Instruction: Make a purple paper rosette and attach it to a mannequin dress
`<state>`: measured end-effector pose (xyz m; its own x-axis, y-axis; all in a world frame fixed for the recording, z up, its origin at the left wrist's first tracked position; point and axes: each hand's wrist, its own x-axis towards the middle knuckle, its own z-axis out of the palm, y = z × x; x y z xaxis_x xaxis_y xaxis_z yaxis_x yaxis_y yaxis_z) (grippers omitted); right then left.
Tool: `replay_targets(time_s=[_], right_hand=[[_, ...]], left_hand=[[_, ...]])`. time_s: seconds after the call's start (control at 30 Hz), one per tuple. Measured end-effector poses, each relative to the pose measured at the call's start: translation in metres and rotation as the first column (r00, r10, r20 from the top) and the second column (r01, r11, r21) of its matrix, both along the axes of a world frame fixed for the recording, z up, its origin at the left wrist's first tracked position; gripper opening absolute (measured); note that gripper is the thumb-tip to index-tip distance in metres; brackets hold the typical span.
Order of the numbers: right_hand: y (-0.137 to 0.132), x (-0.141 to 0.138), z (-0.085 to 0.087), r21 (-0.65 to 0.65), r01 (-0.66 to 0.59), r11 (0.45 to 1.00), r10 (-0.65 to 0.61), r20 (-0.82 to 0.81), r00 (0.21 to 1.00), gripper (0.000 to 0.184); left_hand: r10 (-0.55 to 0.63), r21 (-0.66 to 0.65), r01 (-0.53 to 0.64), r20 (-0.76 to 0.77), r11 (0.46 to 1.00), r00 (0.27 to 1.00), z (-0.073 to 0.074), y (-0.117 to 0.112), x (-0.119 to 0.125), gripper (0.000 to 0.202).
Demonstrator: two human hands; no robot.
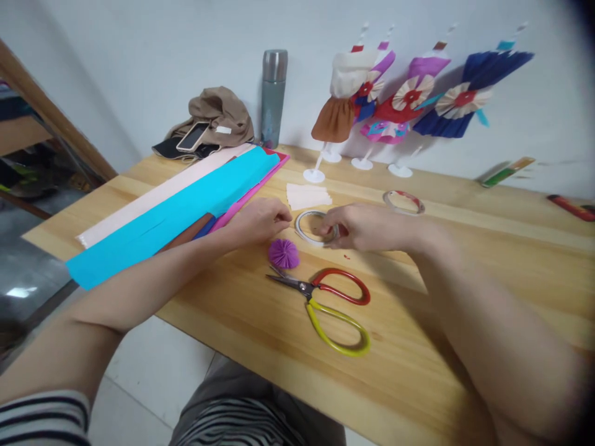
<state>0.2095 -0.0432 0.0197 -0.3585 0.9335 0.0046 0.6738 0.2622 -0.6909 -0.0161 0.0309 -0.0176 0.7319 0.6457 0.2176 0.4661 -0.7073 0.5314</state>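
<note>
My right hand (pixel 357 227) reaches over the table, its curled fingers closed on the right edge of a roll of white tape (pixel 300 232) that lies flat. Just left of the roll, my left hand (pixel 264 220) has its fingers pressed together; whatever they might hold is hidden. A pleated purple paper rosette (pixel 284 254) rests below both hands. In front of it lie scissors (pixel 304 288) with one red and one yellow handle, blades pointing left and slightly apart. Behind the tape roll is a piece of pleated pale pink paper (pixel 307 196).
Crepe paper sheets, a turquoise one (pixel 186 207) on top, lie at left. Behind them are a brown cloth bag (pixel 223 114), a phone (pixel 193 136) and a thermos (pixel 274 99). Several paper dresses on stands (pixel 335 118) line the wall. A second tape roll (pixel 403 193) lies at right.
</note>
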Motion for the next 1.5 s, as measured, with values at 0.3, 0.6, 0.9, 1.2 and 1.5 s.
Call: replay_targets(time_s=[0.3,0.6,0.9,1.2,1.5], right_hand=[[0.000,-0.014,-0.003,0.039,-0.148,0.988,0.124,0.363,0.924,0.023],[-0.007,-0.003,0.011,-0.037,-0.087,0.996,0.093,0.253,0.963,0.009],[-0.008,0.006,0.016,-0.081,0.015,0.997,-0.004,0.139,0.990,0.028],[-0.010,0.036,0.023,-0.036,0.307,0.951,-0.302,-0.321,0.898,0.044],[-0.073,-0.049,0.025,-0.262,-0.112,0.959,0.210,0.385,0.899,0.020]], left_hand=[[-0.092,0.063,0.096,-0.068,0.993,0.993,-0.012,0.000,0.010,0.019],[-0.096,0.254,0.108,-0.058,0.961,0.994,-0.010,-0.006,0.008,0.019],[-0.268,0.015,0.271,0.221,0.962,0.938,-0.004,-0.011,0.000,0.013],[0.082,-0.626,0.256,0.459,0.737,0.885,-0.003,-0.006,0.001,0.011],[0.235,-0.659,0.212,0.521,0.722,0.820,0.001,-0.001,-0.001,0.014]])
